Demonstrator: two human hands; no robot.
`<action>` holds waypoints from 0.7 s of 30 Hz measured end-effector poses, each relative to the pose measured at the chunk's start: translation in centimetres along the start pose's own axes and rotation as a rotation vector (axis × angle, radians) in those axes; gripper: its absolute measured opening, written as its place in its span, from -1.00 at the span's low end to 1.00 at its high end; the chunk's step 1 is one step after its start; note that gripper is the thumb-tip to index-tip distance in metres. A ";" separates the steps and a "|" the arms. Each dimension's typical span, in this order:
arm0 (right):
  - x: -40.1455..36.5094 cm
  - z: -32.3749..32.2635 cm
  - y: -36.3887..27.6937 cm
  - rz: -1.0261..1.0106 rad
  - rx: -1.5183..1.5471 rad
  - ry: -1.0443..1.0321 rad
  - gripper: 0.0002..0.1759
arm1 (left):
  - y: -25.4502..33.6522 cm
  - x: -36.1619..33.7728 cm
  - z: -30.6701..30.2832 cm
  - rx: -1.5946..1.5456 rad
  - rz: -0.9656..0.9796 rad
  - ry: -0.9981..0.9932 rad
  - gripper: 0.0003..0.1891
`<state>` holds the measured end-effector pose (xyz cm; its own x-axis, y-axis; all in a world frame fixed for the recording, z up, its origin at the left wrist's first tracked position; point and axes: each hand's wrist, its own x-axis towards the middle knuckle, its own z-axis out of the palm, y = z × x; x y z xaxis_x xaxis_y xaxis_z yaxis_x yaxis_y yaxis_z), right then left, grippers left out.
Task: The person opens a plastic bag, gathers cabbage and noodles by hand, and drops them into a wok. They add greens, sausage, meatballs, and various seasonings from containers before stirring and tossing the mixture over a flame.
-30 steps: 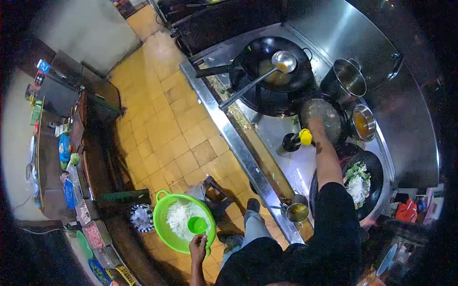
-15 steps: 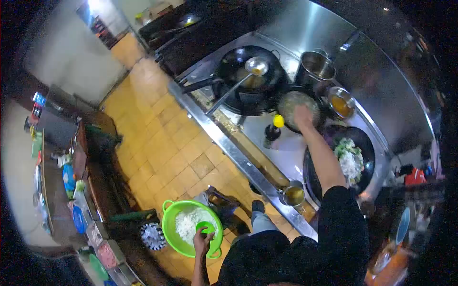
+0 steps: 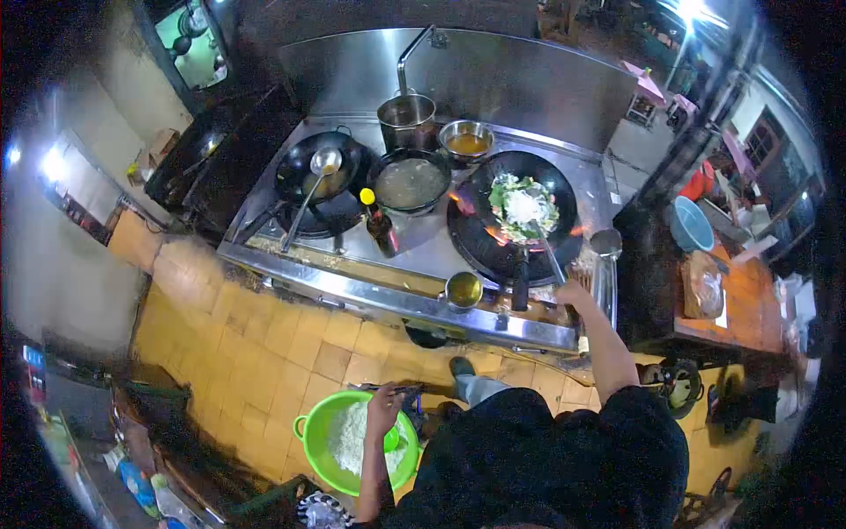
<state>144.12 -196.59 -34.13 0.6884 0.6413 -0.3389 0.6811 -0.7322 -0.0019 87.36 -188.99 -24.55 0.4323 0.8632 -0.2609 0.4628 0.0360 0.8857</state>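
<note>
My right hand is closed round the handle of a metal wok spatula, whose head is partly hidden in the food. That food, white rice over green leaves, lies in the black wok at the stove's right, with orange flames beside it. Low in the view, my left hand is raised over the green basin of white rice. Its fingers look loosely bent, and I see nothing in them. A small green bowl sits in the basin, partly hidden by my left forearm.
On the stove are a second wok with a ladle, a pan of cloudy liquid, a tall pot, a bowl of orange liquid, a yellow-capped bottle and an oil cup. Another ladle lies right.
My right hand has moved from the middle pan to the spatula in the right wok. My left hand has let go of the green bowl and risen. The view has turned rightward.
</note>
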 end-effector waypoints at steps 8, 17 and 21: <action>-6.6 -10.4 -1.5 -0.071 0.593 0.052 -0.78 | 6.2 1.4 5.1 0.026 0.060 -0.298 -0.49; -10.7 -13.2 -3.2 0.004 0.354 0.316 -0.63 | 8.4 6.8 13.0 -0.173 0.163 -0.395 -0.56; -9.3 -14.6 0.4 -0.254 0.495 0.269 -0.60 | 11.6 9.6 17.7 -0.129 0.087 -0.459 -0.55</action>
<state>141.65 -199.53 -17.19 0.6026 0.7977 -0.0218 0.6797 -0.5274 -0.5098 110.59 -189.18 -23.61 0.7751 0.5558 -0.3007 0.3227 0.0610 0.9445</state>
